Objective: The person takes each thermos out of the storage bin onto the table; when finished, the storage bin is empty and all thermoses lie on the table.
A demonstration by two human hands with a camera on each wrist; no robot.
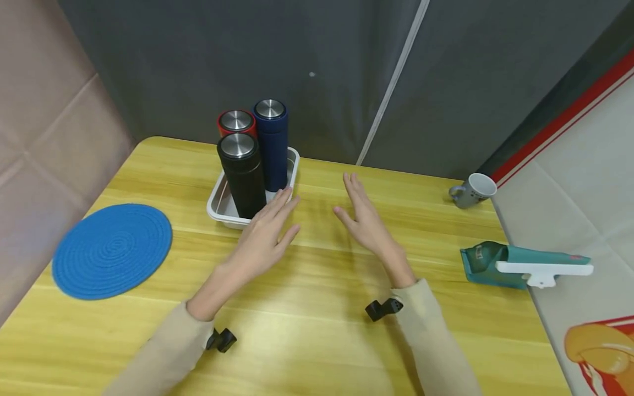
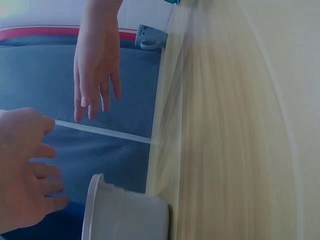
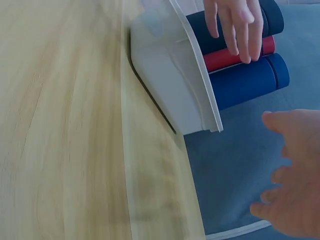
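Note:
Both hands hover flat, palms down, over the middle of the wooden table point(image 1: 307, 330), holding nothing. My left hand point(image 1: 269, 225) has straight fingers that reach the front right corner of a white tray point(image 1: 293, 165), close to a black flask point(image 1: 242, 176). Behind the black flask stand a red flask point(image 1: 236, 122) and a blue flask point(image 1: 272, 143), all upright in the tray. My right hand point(image 1: 359, 212) is spread a short way right of the tray. In the right wrist view the left hand point(image 3: 235, 22) lies over the flasks point(image 3: 247, 80) and tray point(image 3: 170, 80).
A blue round woven mat point(image 1: 113, 250) lies at the left. A grey mug point(image 1: 473, 190) stands at the far right edge. A teal pouch point(image 1: 487, 263) with a white clip point(image 1: 542, 269) lies at the right. A dark curtain closes the back.

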